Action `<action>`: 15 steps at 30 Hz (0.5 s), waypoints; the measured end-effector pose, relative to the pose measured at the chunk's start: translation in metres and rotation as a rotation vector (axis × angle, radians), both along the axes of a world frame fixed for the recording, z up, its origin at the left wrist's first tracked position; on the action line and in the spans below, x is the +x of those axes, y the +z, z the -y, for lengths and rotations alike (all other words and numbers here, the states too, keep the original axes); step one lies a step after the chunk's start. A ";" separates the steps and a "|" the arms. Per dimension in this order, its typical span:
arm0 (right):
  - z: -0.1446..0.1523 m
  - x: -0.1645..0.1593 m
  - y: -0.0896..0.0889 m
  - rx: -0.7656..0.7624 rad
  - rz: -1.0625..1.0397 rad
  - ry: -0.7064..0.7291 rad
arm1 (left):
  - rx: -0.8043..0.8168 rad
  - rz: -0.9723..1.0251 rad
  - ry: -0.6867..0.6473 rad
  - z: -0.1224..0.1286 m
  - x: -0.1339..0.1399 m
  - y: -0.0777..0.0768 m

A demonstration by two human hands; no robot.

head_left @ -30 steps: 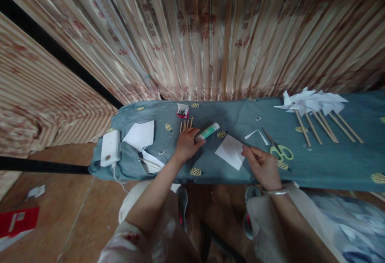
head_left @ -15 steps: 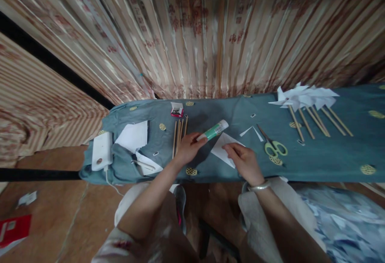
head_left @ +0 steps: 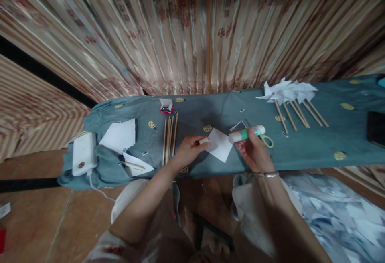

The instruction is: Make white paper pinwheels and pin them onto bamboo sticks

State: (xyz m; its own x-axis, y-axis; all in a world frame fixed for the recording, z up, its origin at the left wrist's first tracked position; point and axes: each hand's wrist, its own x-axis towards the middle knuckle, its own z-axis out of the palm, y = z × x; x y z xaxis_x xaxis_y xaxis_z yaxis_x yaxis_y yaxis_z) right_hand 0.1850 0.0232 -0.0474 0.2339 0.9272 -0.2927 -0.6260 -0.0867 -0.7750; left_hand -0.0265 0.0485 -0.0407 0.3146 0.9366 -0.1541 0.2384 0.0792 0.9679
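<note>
Gripping glue stick [head_left: 246, 134] in right hand [head_left: 255, 153], body hovering over white paper square [head_left: 219, 144]. Pinching its cap [head_left: 203, 140] in left hand [head_left: 189, 150]. Lying done at far right: finished pinwheels [head_left: 288, 91]. Waiting: spare sticks [head_left: 169, 135]. Blue cloth [head_left: 210, 112] covering bench, striped curtain [head_left: 192, 30] hanging behind.
</note>
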 end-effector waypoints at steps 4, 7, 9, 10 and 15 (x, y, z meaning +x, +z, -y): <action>0.001 0.010 -0.001 -0.045 -0.128 0.016 | 0.320 -0.468 0.054 -0.018 -0.017 0.003; 0.004 0.009 -0.001 -0.071 -0.213 0.051 | 0.439 -0.655 0.027 -0.033 -0.026 0.000; 0.007 0.009 0.000 -0.074 -0.249 0.074 | 0.513 -0.728 -0.005 -0.039 -0.029 -0.005; 0.008 0.009 0.000 -0.074 -0.259 0.082 | 0.531 -0.752 -0.018 -0.041 -0.029 -0.008; 0.011 0.017 0.001 -0.079 -0.269 0.093 | 0.538 -0.753 -0.043 -0.046 -0.031 -0.020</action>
State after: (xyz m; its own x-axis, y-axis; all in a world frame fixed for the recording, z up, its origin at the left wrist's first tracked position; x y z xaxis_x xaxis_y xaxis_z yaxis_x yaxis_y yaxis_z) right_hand 0.2017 0.0120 -0.0468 0.0530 0.9129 -0.4047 -0.7943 -0.2071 -0.5711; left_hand -0.0577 0.0944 -0.0607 0.3440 0.9312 0.1206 0.8118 -0.3595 0.4601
